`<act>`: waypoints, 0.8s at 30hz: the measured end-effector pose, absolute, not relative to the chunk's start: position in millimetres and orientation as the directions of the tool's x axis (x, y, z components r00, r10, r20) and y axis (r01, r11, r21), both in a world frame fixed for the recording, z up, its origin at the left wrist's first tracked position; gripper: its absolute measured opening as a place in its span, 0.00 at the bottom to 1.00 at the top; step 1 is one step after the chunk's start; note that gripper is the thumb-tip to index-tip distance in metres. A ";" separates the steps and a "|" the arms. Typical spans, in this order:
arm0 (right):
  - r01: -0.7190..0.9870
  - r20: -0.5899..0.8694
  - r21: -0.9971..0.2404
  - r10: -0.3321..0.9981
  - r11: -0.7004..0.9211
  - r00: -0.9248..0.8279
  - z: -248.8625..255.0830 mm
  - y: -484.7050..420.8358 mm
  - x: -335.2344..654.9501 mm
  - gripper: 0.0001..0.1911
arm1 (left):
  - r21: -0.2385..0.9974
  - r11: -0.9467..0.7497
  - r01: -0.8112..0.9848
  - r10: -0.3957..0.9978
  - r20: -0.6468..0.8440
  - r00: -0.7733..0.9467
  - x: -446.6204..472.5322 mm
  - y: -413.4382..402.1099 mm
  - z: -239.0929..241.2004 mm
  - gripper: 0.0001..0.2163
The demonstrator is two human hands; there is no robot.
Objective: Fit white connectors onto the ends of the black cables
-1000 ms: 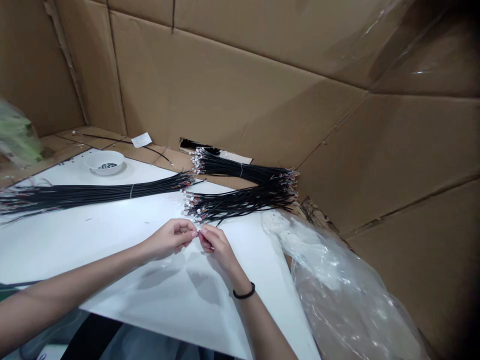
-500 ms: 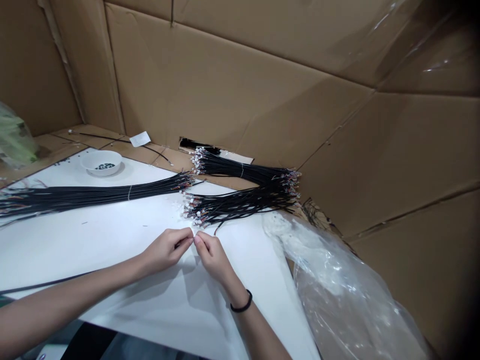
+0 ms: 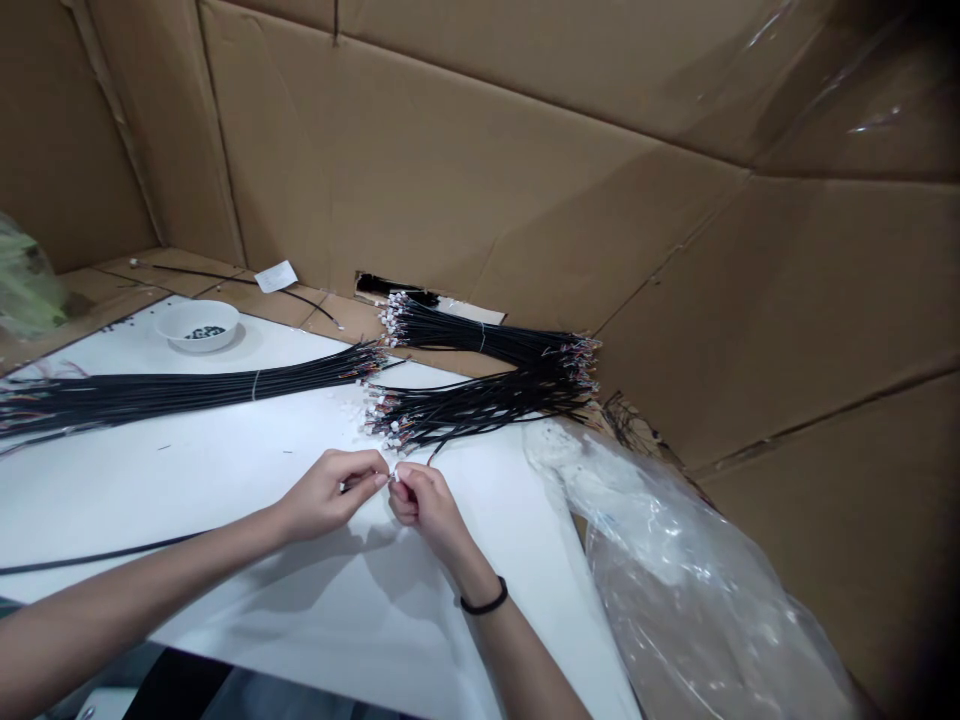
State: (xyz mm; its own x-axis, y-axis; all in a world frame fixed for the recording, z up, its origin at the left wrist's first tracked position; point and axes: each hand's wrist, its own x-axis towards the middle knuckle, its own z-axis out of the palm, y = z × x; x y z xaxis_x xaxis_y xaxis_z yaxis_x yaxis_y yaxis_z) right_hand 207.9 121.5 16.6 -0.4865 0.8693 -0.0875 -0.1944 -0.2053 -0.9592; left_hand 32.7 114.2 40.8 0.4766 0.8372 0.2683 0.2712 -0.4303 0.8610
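Close together over the white table (image 3: 300, 620), both hands pinch at one spot. My left hand (image 3: 334, 490) is closed on the end of a black cable (image 3: 112, 554), whose length runs out leftward beneath the forearm. My right hand (image 3: 424, 500), with a black band at its wrist, is closed on a small white connector (image 3: 396, 470) by the wire tips. Whether the wires sit inside the connector I cannot tell. Just beyond the fingers lies a loose pile of black cables (image 3: 480, 405) with white connectors on their ends.
A tied bundle of cables (image 3: 484, 335) lies behind the pile, another bundle (image 3: 187, 390) to the left. A white bowl (image 3: 198, 328) holds small dark pieces. Cardboard walls (image 3: 487, 150) enclose the back. Clear plastic (image 3: 675, 560) drapes over the right edge.
My right hand has turned slightly and its fingers have curled in, so the white connector and wire tips show between the hands. The left hand's grip has barely moved.
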 end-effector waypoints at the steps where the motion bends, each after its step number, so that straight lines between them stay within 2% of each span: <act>1: -0.187 -0.090 -0.960 0.864 -0.208 -0.496 17.1 121.9 209.9 0.22 | 0.861 -0.428 0.273 0.836 0.263 0.481 32.7 114.0 40.6 0.14; 9: -0.218 -0.084 -0.945 0.826 -0.243 -0.557 18.1 120.6 216.1 0.20 | 0.889 -0.389 0.242 0.828 0.222 0.515 33.9 115.0 46.7 0.16; 14: -0.252 -0.114 -0.922 0.830 -0.293 -0.546 7.9 122.9 217.5 0.15 | 0.878 -0.401 0.261 0.835 0.234 0.497 33.1 116.8 47.8 0.16; 17: -0.274 -0.141 -0.908 0.848 -0.317 -0.510 1.6 128.4 219.1 0.12 | 0.849 -0.425 0.312 0.861 0.274 0.428 31.1 119.2 46.6 0.12; 21: -0.317 -0.166 -0.891 0.884 -0.325 -0.438 -2.4 136.7 222.1 0.12 | 0.820 -0.403 0.407 0.913 0.329 0.242 29.4 116.7 51.6 0.11; 24: -0.336 -0.177 -0.881 0.891 -0.333 -0.419 -1.5 139.2 224.2 0.13 | 0.838 -0.333 0.432 0.941 0.265 0.212 32.0 103.3 56.5 0.13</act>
State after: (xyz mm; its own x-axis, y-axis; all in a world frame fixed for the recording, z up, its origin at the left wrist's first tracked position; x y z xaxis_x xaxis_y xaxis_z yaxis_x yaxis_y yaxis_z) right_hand 224.2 139.2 -1.5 -0.4188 0.8907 -0.1767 -0.3365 -0.3330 -0.8809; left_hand 32.0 103.3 56.5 0.2116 0.9407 0.2653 0.4320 -0.3335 0.8379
